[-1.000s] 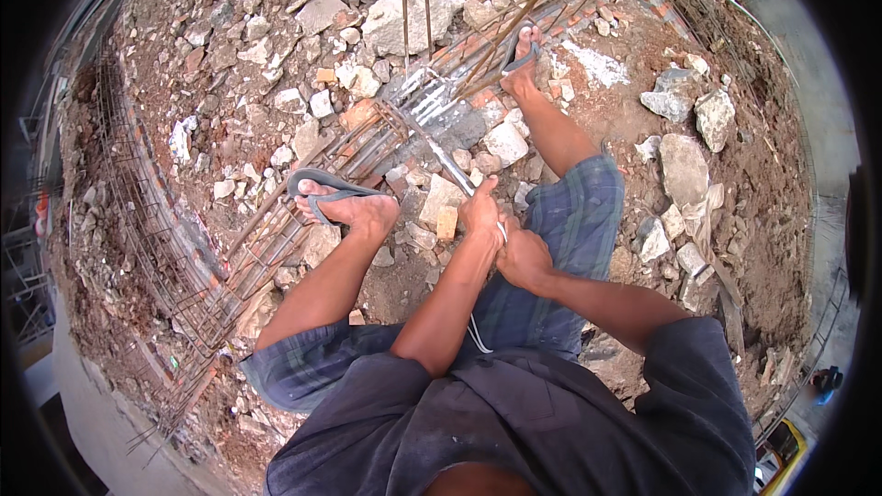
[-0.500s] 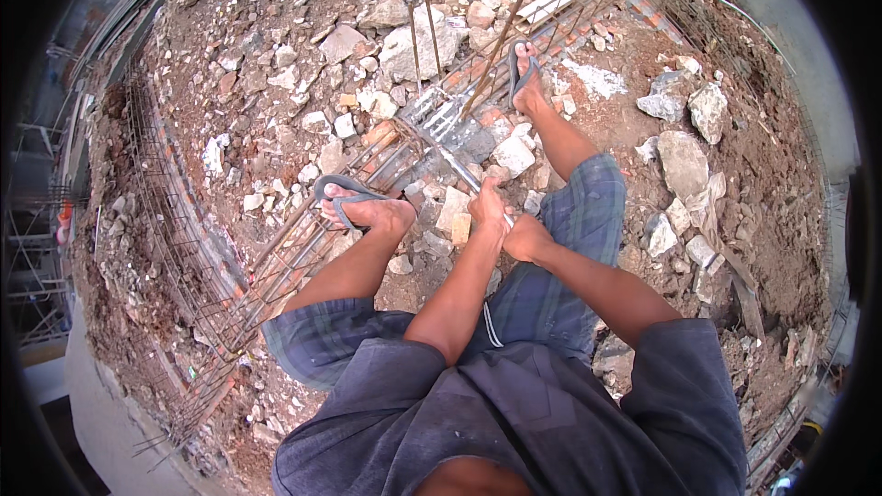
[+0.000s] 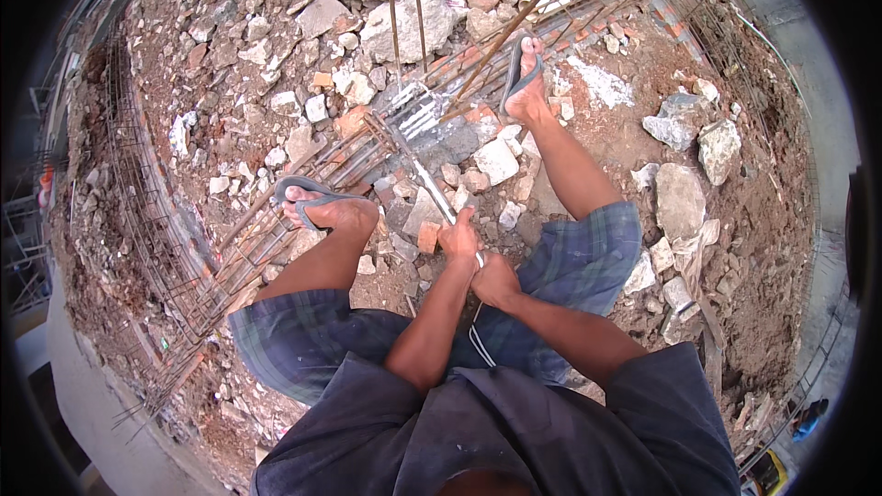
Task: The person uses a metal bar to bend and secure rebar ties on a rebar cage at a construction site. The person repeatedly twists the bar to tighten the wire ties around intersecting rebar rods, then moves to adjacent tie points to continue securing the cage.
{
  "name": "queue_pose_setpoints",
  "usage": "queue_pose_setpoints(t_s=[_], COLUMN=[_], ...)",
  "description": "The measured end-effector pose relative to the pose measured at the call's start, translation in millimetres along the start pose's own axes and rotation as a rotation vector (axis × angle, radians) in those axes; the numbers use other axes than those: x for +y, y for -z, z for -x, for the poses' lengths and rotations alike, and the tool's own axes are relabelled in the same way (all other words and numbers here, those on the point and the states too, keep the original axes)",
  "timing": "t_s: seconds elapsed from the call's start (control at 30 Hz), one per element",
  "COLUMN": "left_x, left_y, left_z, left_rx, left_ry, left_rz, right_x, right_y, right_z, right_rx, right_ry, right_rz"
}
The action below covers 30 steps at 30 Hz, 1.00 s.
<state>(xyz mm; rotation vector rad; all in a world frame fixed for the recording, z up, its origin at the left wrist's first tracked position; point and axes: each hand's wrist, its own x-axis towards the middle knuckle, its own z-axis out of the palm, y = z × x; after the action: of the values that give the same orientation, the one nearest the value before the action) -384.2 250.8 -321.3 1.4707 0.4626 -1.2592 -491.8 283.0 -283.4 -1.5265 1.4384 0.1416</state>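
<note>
Head view: the left hand (image 3: pixel 457 241) is clamped round a long tool handle (image 3: pixel 432 191), with the right hand (image 3: pixel 496 280) closed on the same handle just behind it, nearer the body. Both hands are held together between the knees, so the left hand is the forward one and the nearer of the two to the working end. From the hands the handle's long axis is carried up and to the left in the picture, away from the person, and is ended at a pale, broken concrete block (image 3: pixel 432 124) laced with rusty reinforcing bars (image 3: pixel 312 186). What kind of head the tool bears cannot be told.

The block is flanked by the feet: a left foot (image 3: pixel 329 211) in a grey flip-flop is set on the bars just beside the handle, and a right foot (image 3: pixel 525 92) is planted further off, past the block's far side. Brick pieces and stones are scattered all round on reddish rubble ground (image 3: pixel 763 248), and a long rebar cage (image 3: pixel 147 211) is laid along the left.
</note>
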Motion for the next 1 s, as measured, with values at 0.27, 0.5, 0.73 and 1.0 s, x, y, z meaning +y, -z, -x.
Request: queue_pose_setpoints(t_s=[0.27, 0.5, 0.73, 1.0], left_x=[-62.3, -6.0, 31.0, 36.7], left_y=[12.8, -22.1, -24.7, -9.2], left_z=[-90.1, -25.2, 0.4, -2.6], left_rx=[0.266, 0.024, -0.05, -0.14], left_ry=[-0.505, -0.174, -0.143, -0.031], left_rz=[-0.313, -0.06, 0.045, 0.108], right_x=[27.4, -7.6, -39.8, -41.5], right_y=[-20.2, 18.2, 30.3, 36.8], right_z=[-38.1, -23.1, -14.8, -6.9], right_rx=[0.005, 0.089, 0.034, -0.204], right_ry=[0.003, -0.024, 0.025, 0.11], right_rz=[0.161, 0.157, 0.108, -0.222])
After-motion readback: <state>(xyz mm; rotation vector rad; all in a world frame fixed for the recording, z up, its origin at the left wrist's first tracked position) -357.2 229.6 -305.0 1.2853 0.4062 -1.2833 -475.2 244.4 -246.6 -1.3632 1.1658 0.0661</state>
